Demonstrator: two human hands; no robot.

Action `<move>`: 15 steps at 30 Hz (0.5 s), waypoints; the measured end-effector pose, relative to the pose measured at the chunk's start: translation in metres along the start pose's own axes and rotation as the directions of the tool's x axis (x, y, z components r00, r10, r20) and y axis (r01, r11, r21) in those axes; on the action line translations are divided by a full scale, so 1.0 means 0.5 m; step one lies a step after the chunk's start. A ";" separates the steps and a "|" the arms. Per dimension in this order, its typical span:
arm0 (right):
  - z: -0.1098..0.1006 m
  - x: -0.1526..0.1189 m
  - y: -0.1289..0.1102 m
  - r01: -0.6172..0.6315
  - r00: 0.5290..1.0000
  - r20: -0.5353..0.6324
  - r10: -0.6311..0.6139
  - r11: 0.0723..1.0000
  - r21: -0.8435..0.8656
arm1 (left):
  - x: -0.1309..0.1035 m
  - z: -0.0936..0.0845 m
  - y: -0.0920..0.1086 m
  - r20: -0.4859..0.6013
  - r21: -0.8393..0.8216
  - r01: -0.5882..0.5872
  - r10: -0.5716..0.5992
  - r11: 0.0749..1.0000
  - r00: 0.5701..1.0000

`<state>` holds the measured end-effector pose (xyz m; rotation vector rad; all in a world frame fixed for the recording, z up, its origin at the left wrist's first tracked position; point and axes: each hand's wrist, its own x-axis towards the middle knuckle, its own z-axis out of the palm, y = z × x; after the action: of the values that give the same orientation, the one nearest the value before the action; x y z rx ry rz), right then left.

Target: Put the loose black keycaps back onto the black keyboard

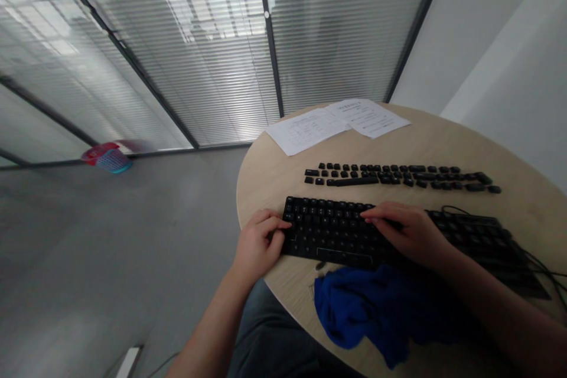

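Observation:
A black keyboard (328, 230) lies across the table; keycaps cover its upper rows, while its lower rows look bare, with only the key stems showing. My left hand (261, 242) grips the keyboard's left end, fingertips on its edge. Over the upper rows, right of the middle, my right hand (407, 230) has thumb and fingers pinched together, touching the keys; whatever is between them is hidden. Behind the keyboard, several loose black keycaps are laid out in rows, a long space bar (357, 181) among them. A crumpled blue cloth (354, 307) lies in front, partly beneath my right forearm.
Two printed sheets of paper (310, 130) lie at the table's far edge. Black cables (538, 263) run off at the right. A small dark object (320, 266) rests by the keyboard's front edge. On the floor at left stands a pink and blue basket (113, 159).

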<state>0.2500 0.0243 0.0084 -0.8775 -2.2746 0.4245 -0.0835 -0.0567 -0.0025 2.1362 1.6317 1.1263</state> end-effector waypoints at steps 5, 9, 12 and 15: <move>0.005 0.001 0.007 0.009 1.000 0.002 -0.009 1.000 -0.022 | 0.000 0.003 -0.004 -0.007 0.043 0.001 -0.001 0.999 1.000; 0.012 0.002 0.013 -0.018 1.000 -0.001 0.018 1.000 -0.022 | -0.001 0.005 -0.007 -0.010 0.078 0.001 0.000 0.997 1.000; 0.016 0.005 0.015 -0.034 0.999 0.021 0.035 0.999 -0.029 | 0.000 0.005 -0.011 -0.016 0.086 -0.013 0.015 0.996 1.000; 0.019 0.007 0.016 -0.045 0.998 0.038 0.047 0.999 -0.030 | 0.000 0.005 -0.014 -0.016 0.098 -0.040 0.042 0.994 0.999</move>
<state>0.2452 0.0322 -0.0012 -0.9456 -2.3050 0.4329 -0.0871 -0.0535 -0.0083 2.2362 1.6913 1.1024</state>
